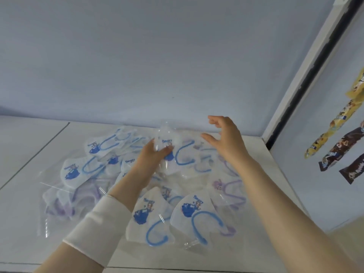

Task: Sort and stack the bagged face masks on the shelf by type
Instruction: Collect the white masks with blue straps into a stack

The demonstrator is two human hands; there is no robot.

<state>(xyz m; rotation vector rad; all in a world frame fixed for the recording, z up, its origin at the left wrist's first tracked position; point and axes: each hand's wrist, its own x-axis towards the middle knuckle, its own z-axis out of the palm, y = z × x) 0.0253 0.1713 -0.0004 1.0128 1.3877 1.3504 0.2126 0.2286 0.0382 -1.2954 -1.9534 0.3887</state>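
Several bagged face masks lie in a loose, overlapping pile on the white shelf [266,194]. Some have blue prints and blue ear loops [195,215], others purple prints and purple loops [228,186]. My left hand [153,154] pinches a clear bag holding a blue-print mask [167,138] at the back of the pile, and the bag stands lifted. My right hand [224,136] hovers just right of that bag, fingers spread and curled, holding nothing.
A pale wall [157,66] closes the shelf at the back. A white and black upright post [307,75] bounds it on the right. Beyond the post hang yellow and brown snack packets [338,140]. A seam [35,152] crosses the shelf at the left.
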